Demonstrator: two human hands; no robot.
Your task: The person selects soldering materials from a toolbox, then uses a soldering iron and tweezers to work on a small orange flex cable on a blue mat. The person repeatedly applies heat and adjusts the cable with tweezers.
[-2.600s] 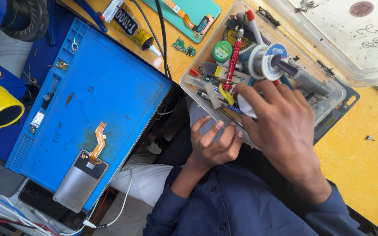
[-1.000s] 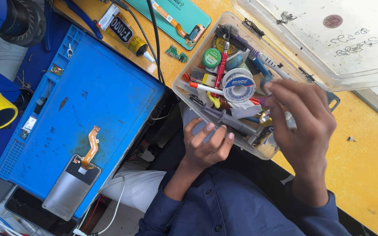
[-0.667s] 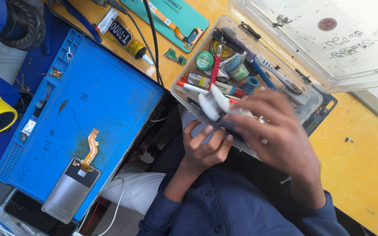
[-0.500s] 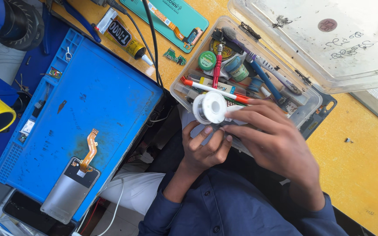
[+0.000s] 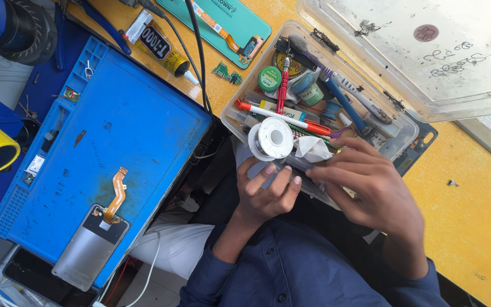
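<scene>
- The white solder spool (image 5: 271, 138) is now sitting at the near rim of the clear plastic box (image 5: 404, 132), just above the left hand; half a second ago the right hand was carrying it, and that hand is now drawing back toward the body.
- At far left, the blue work mat (image 5: 115, 136) is lying well apart from the hands, with a grey phone back (image 5: 89, 250) and its orange flex cable (image 5: 115, 196) near the front edge.
- The left hand (image 5: 265, 190) is hovering under the spool, fingers half curled and slightly apart, fingertips just touching the spool's lower edge and a small dark piece beside it; whether anything is gripped, I cannot tell.
- The spool is resting beside a crumpled white tissue (image 5: 312, 149) and a red-and-white pen (image 5: 282, 115).
- The right hand (image 5: 370, 190) is pinching toward the left, fingers close together; what they are clamping is hidden.
- To do this well, I judge the left fingers should be steadying the spool while the right is drawing out the wire slowly, keeping clear of the tissue.
</scene>
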